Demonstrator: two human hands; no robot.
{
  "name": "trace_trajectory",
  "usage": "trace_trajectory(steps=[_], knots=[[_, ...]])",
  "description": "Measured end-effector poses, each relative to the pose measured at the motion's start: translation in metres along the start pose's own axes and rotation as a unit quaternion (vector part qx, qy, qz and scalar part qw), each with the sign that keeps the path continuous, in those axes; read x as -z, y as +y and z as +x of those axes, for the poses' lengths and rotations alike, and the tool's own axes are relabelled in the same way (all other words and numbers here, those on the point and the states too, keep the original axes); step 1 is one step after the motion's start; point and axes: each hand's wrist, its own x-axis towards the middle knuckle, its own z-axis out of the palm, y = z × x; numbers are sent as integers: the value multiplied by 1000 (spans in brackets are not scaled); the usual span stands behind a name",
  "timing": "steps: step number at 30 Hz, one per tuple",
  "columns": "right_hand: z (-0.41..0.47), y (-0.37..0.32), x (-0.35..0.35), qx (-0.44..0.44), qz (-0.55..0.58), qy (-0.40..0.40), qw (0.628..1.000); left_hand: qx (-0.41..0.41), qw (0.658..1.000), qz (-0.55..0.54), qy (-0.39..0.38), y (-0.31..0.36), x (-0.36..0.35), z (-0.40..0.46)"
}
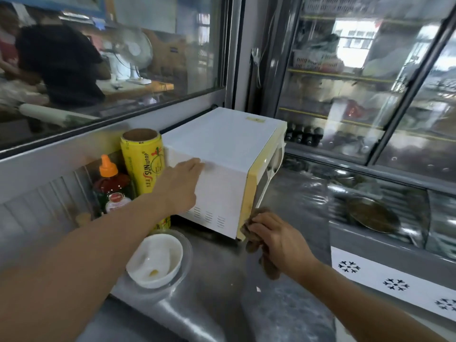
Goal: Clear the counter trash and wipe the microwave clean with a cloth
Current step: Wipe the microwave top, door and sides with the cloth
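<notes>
A white microwave (222, 149) with a yellowed front frame stands on the steel counter (222, 299), its door facing right. My left hand (179, 186) lies flat against its near side panel, fingers reaching onto the top edge. My right hand (278, 243) grips a brown cloth (254, 233) and presses it against the lower front corner of the microwave. Part of the cloth hangs below my palm.
A white bowl (155, 260) on a clear plate sits just in front of the microwave. A yellow cling-wrap roll (143, 164) and an orange-capped sauce bottle (109, 183) stand to the left. A glass-door fridge (357, 82) and a chest freezer (385, 218) are to the right.
</notes>
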Motion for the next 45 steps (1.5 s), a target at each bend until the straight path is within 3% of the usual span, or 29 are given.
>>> trace_trajectory(steps=[5,8,11,15,18,25,29,31,34,38,39,42,45], knots=[[-16,-16,45,-159,77,26,984,-1,997,-76,-32,23,17,-40],[-25,-26,75,-206,179,72,959,4,988,-138,-63,41,25,-56],[-39,-32,102,-250,209,120,938,26,964,-251,-84,68,34,-68],[-57,-34,130,-309,275,158,897,74,890,-438,-105,114,49,-82],[-68,-32,148,-311,312,171,881,103,798,-575,-146,149,66,-95],[-112,-27,182,-303,343,202,866,113,649,-709,-252,218,85,-109],[-151,-15,199,-330,308,176,875,82,648,-709,-264,261,84,-118],[-171,-8,209,-355,332,152,860,70,661,-701,-260,286,83,-126],[-200,0,222,-375,422,112,818,84,676,-697,-225,326,81,-138],[-237,11,239,-396,562,112,718,89,707,-672,-199,368,72,-147],[-245,15,242,-399,568,114,710,83,713,-667,-200,376,69,-149],[-261,25,245,-447,487,106,743,64,703,-673,-220,397,65,-153],[-273,39,243,-482,449,142,739,57,707,-665,-233,411,60,-151]])
